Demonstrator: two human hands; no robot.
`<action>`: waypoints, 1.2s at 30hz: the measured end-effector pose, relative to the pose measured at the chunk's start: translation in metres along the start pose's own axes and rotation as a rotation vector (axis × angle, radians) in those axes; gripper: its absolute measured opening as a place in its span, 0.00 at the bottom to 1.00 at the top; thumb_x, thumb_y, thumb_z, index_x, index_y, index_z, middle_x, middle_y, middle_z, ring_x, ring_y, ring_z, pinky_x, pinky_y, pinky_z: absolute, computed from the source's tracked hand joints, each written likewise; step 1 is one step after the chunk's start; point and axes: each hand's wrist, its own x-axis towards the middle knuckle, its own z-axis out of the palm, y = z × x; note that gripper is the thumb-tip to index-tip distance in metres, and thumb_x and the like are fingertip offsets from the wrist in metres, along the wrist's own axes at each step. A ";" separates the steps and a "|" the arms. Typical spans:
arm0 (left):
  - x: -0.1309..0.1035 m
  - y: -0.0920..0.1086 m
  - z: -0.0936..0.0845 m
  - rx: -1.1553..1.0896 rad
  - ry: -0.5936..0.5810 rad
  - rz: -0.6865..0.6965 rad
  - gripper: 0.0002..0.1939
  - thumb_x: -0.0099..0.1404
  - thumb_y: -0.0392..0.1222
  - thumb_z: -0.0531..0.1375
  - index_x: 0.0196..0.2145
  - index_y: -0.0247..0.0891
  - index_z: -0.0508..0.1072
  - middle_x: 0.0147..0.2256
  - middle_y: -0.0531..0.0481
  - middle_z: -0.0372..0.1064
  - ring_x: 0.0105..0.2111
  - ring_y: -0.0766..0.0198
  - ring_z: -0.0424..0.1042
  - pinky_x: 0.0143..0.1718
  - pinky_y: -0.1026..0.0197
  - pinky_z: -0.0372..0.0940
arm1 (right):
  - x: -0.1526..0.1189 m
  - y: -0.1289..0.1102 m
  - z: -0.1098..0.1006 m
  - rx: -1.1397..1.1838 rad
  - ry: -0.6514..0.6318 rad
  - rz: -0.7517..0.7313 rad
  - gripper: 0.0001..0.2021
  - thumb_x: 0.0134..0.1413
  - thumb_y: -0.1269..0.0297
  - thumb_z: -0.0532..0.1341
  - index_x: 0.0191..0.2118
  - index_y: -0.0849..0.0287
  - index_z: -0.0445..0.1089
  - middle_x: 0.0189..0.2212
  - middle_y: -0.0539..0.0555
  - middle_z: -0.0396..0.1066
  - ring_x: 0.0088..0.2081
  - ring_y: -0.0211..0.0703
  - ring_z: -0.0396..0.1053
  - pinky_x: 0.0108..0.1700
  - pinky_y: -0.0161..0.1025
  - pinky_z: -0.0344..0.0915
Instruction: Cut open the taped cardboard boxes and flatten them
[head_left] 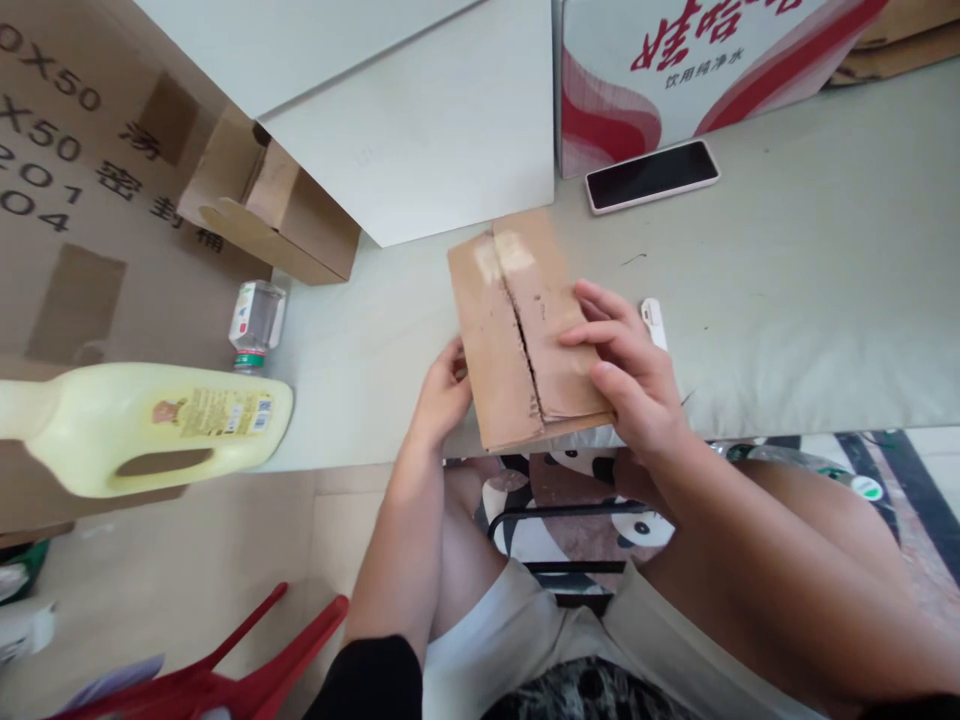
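A small brown cardboard box (495,340), its flaps meeting along a dark slit, is tilted at the near edge of the pale covered surface. My left hand (444,392) grips its left side, with the fingertips partly hidden behind it. On the right, my right hand (626,365) rests its spread fingers on the top flap and the right edge. A small white object (654,322) lies just beyond my right hand. Farther back, a phone (652,177) with a dark screen lies flat.
White boxes (420,130) and a red-and-white carton (675,80) stand behind. A yellow jug (150,425), a clear bottle (256,320), an open cardboard box (277,205) and a large carton (82,180) are at left. A red plastic frame (247,680) is lower left.
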 end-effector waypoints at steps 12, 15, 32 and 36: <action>-0.001 0.006 -0.012 0.302 0.138 0.571 0.25 0.69 0.67 0.53 0.51 0.48 0.72 0.64 0.45 0.62 0.67 0.49 0.60 0.67 0.42 0.58 | 0.006 -0.009 -0.003 -0.062 -0.236 0.107 0.11 0.63 0.53 0.56 0.45 0.48 0.73 0.60 0.55 0.71 0.63 0.58 0.67 0.62 0.57 0.67; -0.005 0.002 -0.013 0.335 0.081 0.567 0.25 0.72 0.64 0.48 0.50 0.47 0.74 0.64 0.45 0.61 0.68 0.48 0.57 0.71 0.39 0.51 | 0.014 -0.003 -0.011 -0.305 0.011 0.223 0.11 0.61 0.57 0.55 0.44 0.51 0.71 0.46 0.59 0.75 0.49 0.56 0.74 0.54 0.58 0.70; -0.004 -0.001 -0.013 0.359 0.080 0.564 0.29 0.71 0.67 0.46 0.51 0.48 0.74 0.62 0.43 0.63 0.67 0.47 0.59 0.70 0.40 0.52 | 0.028 0.048 -0.036 -1.009 -0.215 0.448 0.23 0.46 0.63 0.63 0.52 0.54 0.73 0.40 0.61 0.75 0.40 0.60 0.72 0.39 0.54 0.69; -0.007 0.000 -0.008 0.356 0.096 0.569 0.28 0.73 0.66 0.44 0.51 0.48 0.73 0.62 0.44 0.63 0.67 0.49 0.59 0.70 0.41 0.52 | 0.032 0.023 -0.037 -1.058 -0.086 0.406 0.08 0.49 0.60 0.62 0.35 0.54 0.74 0.29 0.58 0.74 0.35 0.58 0.72 0.39 0.53 0.68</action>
